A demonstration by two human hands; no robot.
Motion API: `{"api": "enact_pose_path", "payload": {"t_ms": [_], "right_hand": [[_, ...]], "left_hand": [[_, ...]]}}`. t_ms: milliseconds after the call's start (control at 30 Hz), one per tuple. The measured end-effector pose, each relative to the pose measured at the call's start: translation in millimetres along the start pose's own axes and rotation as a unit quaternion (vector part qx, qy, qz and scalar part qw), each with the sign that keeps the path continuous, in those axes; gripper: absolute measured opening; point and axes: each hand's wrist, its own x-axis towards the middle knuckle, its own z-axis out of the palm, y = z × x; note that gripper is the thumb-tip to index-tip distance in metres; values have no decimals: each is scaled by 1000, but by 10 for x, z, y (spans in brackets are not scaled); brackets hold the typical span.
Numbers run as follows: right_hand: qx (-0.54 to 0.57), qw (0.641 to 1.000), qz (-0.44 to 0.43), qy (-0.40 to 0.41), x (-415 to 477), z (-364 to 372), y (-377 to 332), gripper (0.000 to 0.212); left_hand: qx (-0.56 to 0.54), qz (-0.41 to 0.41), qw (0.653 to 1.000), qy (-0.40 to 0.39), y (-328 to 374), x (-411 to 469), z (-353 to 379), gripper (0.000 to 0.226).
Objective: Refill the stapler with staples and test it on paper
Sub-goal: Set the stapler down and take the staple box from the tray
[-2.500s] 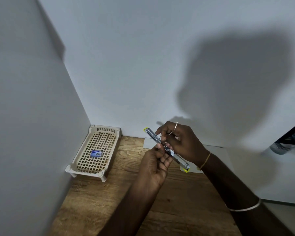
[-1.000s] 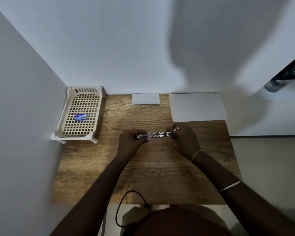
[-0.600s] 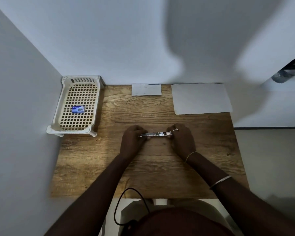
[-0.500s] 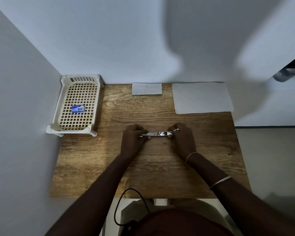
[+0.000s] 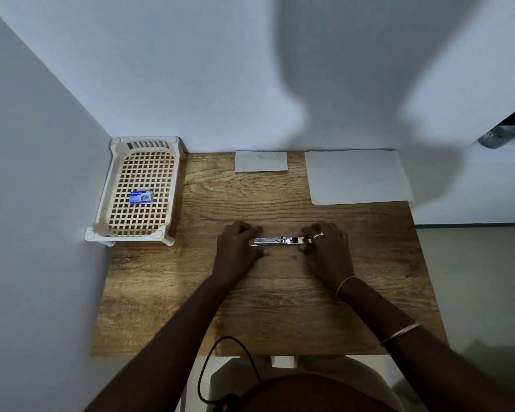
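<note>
Both forearms reach forward from the lower edge of the view, converging toward the centre. The left hand [image 5: 238, 248] is curled palm-down, fingers bent and thumb tucked underneath. The right hand [image 5: 327, 248] mirrors it a short way apart, fingers pinched inward, a ring on one finger and two bangles on the forearm.

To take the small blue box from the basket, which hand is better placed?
Probably the left hand: the blue box lies in the basket on its side, while the right hand could steady the stapler.
</note>
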Motion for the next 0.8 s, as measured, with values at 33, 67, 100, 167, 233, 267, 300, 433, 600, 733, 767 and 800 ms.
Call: {"api": "enact_pose_path", "payload": {"t_ms": [33,67,100,167,233,267,300,433,600,733,767,800], "right_hand": [[5,1000,6,14,-17,-17,-14,32],[13,999,11,34,-38,-35,-33,32],[25,998,15,58,-50,-52,-66,30],[51,994,8,101,-39,-91,-187,27],[80,988,-16,133,36,-134,-395,23],[89,985,-31,144,97,-152,-530,20],[96,983,-44,150,171,-165,-678,18],[119,981,-94,124,483,-136,-1335,17],[122,979,-140,78,760,112,-2078,16],[124,980,-153,25,1065,309,-2565,26],[126,980,-154,13,1153,350,-2671,31],[127,980,-153,4,1239,387,-2771,38]], "left_hand": [[5,-3,1000,-3,-19,-30,-43,68],[7,-9,1000,2,-35,-68,-92,74],[6,-16,1000,13,-51,-102,-151,77],[-7,-23,998,50,-95,-156,-291,71],[-39,-24,994,94,-156,-185,-460,55],[-55,-31,991,117,-187,-193,-561,46],[-67,-44,987,138,-220,-195,-674,39],[-32,-90,969,229,-415,-182,-1130,26],[-98,-152,943,278,-766,-154,-1607,31],[-60,-210,944,247,-1010,-63,-1824,37],[-61,-214,946,234,-1055,-44,-1849,39],[-58,-216,949,225,-1088,-24,-1869,40]]}}
